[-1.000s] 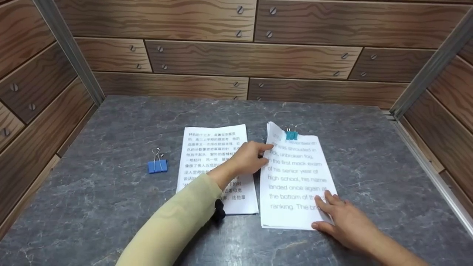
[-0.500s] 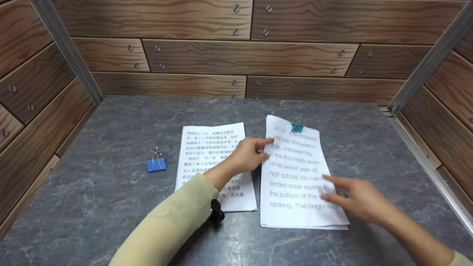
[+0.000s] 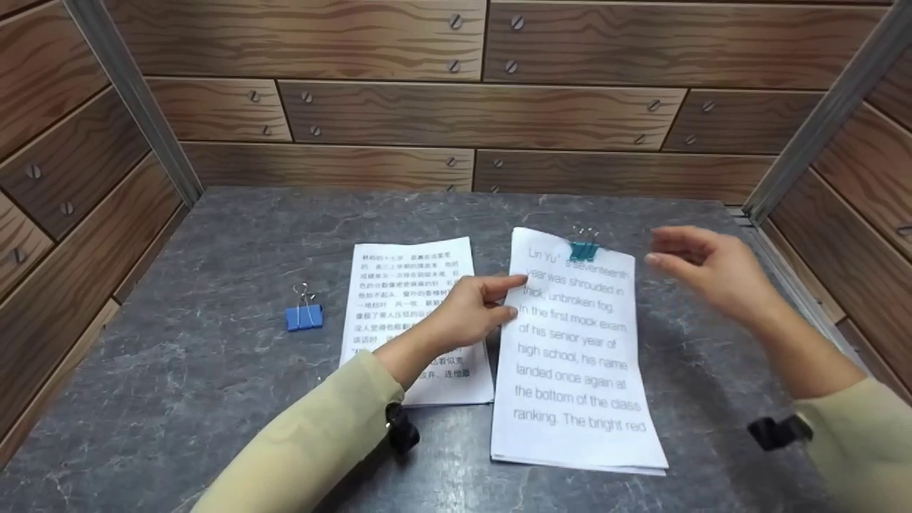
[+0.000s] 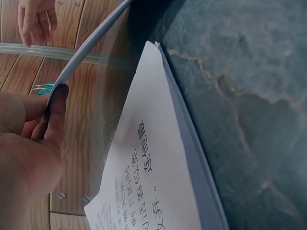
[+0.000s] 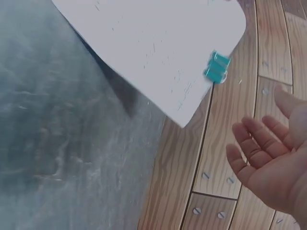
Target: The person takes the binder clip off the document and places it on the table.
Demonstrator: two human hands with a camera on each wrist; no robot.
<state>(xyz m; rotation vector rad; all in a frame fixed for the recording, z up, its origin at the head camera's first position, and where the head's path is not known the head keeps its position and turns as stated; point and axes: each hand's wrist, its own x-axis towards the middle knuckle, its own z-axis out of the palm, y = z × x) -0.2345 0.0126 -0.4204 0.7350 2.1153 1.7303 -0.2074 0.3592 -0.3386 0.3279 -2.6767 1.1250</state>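
Observation:
My left hand (image 3: 467, 310) pinches the left edge of a stack of paper (image 3: 570, 370) printed in English, thumb on one side and fingers on the other. In the left wrist view the stack shows as a thin sheaf (image 4: 88, 45) raised off the table. A teal binder clip (image 3: 583, 251) grips the stack's top edge, its wire handles standing up. To the right of the stack, my right hand (image 3: 702, 267) is in the air with relaxed fingers, holding nothing. The right wrist view shows its palm (image 5: 278, 177) apart from the clip and the paper corner.
A second paper stack (image 3: 410, 285) with Chinese print lies on the table at the left, partly under my left forearm. Farther left is a blue binder clip (image 3: 304, 318). Wood-patterned walls (image 3: 399, 114) enclose the grey marbled table (image 3: 235, 235).
My right hand has left the stack's lower right corner and moved up and right, off the paper. The clipped stack has been raised and shifted slightly, while my left hand keeps its pinch.

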